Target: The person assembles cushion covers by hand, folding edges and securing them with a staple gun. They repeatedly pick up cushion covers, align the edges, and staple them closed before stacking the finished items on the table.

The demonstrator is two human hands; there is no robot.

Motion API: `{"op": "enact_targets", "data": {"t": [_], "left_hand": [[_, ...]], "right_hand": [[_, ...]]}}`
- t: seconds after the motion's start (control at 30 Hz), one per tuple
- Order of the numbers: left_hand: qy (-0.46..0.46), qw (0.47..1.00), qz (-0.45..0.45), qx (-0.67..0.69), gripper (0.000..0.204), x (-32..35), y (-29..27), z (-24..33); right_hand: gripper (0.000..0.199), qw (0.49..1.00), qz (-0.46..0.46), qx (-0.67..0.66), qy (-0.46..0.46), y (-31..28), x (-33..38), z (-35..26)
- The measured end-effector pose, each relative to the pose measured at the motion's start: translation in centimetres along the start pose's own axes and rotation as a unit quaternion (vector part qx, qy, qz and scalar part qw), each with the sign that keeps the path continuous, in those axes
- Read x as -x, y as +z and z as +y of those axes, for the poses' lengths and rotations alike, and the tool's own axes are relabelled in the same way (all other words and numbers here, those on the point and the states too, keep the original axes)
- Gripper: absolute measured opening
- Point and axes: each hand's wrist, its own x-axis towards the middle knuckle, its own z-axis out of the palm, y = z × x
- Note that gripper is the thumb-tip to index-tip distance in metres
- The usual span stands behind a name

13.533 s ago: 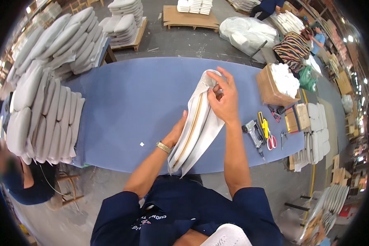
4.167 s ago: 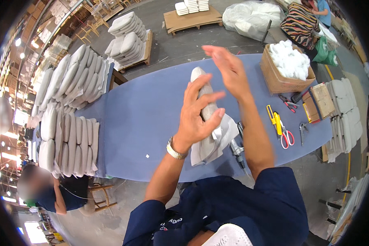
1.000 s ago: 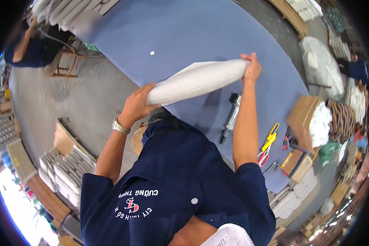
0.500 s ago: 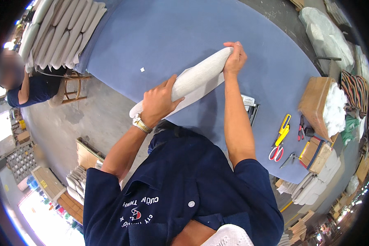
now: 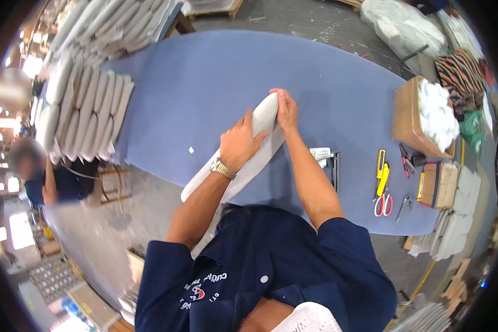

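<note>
Two hands on a pale cushion [image 5: 252, 163] above a blue bench [image 5: 188, 83]

The pale cushion slants from the near left, where its lower end reaches the near edge of the bench, up to the right; whether it rests on the surface cannot be told. The left hand [image 5: 240, 143], a metal watch [image 5: 223, 169] on its wrist, clasps it around the middle, fingers over the left side and thumb spread away from them on the right. The right hand [image 5: 285, 112] grips the far tip, its fingers close together and bent over the end; its thumb is hard to make out. A small white scrap [image 5: 191, 150] lies to the left.

Beside the right forearm is a silver and black tool [image 5: 326, 160], partly hidden. Farther right lie yellow-handled tools [image 5: 380, 160], scissors [image 5: 383, 205] with red and white handles and red-handled pliers [image 5: 407, 164], near a cardboard box [image 5: 406, 113] of white stuffing [image 5: 437, 116]. Stacked grey cushions [image 5: 88, 108] fill the left end, with another person [image 5: 66, 185] seated close by
</note>
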Motion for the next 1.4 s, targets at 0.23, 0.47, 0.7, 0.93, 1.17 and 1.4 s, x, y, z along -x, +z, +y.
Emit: {"op": "enact_targets", "data": {"t": [0.23,0.47,0.7,0.93,1.17,1.4], "left_hand": [[0.075,0.97,-0.003,0.231,0.067,3.4,-9.2,-3.8],[0.069,0.881,0.022,0.468,0.07,4.1,-10.5,-11.2],[0.11,0.868,0.192,0.444,0.075,6.4,-10.4,-7.7],[0.223,0.894,0.342,0.186,0.043,9.3,-16.9,-5.0],[0.208,0.892,0.337,0.219,0.052,9.9,-17.5,-6.8],[0.211,0.883,0.346,0.239,0.054,8.6,-17.2,-7.2]], "right_hand": [[0.071,0.978,-0.145,0.072,0.131,-9.3,0.5,-5.8],[0.069,0.971,-0.206,-0.125,0.008,-7.3,8.3,-20.7],[0.052,0.973,-0.157,-0.062,-0.158,-1.3,13.0,-23.1],[0.069,0.91,-0.318,-0.029,-0.266,0.8,14.7,-24.0],[0.084,0.891,-0.329,0.049,-0.31,0.1,17.2,-23.9],[0.042,0.914,-0.254,0.017,-0.315,-0.3,17.0,-22.1]]}}
